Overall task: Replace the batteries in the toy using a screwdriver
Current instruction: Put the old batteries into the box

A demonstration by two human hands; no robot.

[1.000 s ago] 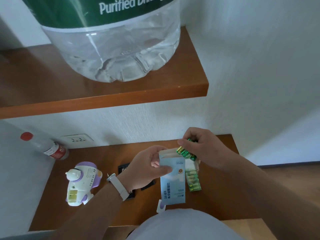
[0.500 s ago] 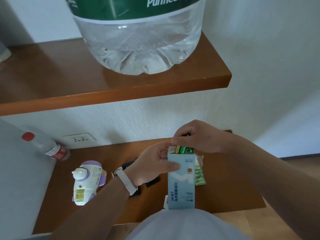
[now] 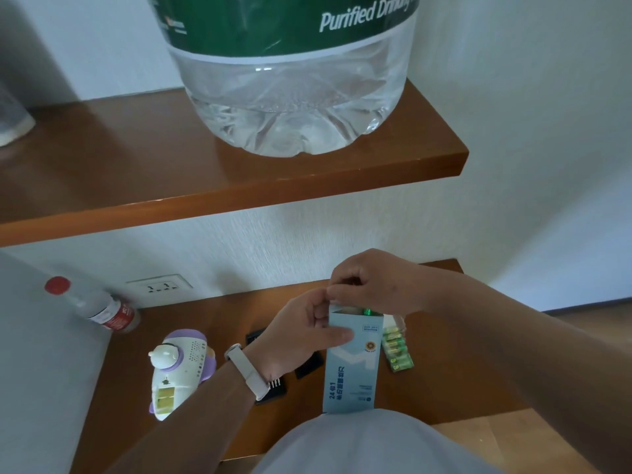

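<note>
My left hand (image 3: 301, 331) grips a tall light-blue box (image 3: 352, 367) upright over the lower wooden shelf (image 3: 191, 323). Over the box's open top, my right hand (image 3: 372, 285) pinches green batteries (image 3: 367, 311), which sit mostly inside the box with only their tops showing. A shrink-wrapped pack of green batteries (image 3: 396, 348) lies on the shelf just right of the box. The white and purple toy (image 3: 178, 371) lies at the left with its battery compartment open and facing up. No screwdriver can be made out.
Black cases (image 3: 273, 388) lie partly under my left wrist. A red-capped bottle (image 3: 99, 309) leans at the far left by a wall socket (image 3: 159, 287). A large water jug (image 3: 290, 73) stands on the upper shelf (image 3: 239, 186) overhead.
The box has been stood upright and my right hand has pushed the green batteries down into its open top. The view has shifted left and down.
</note>
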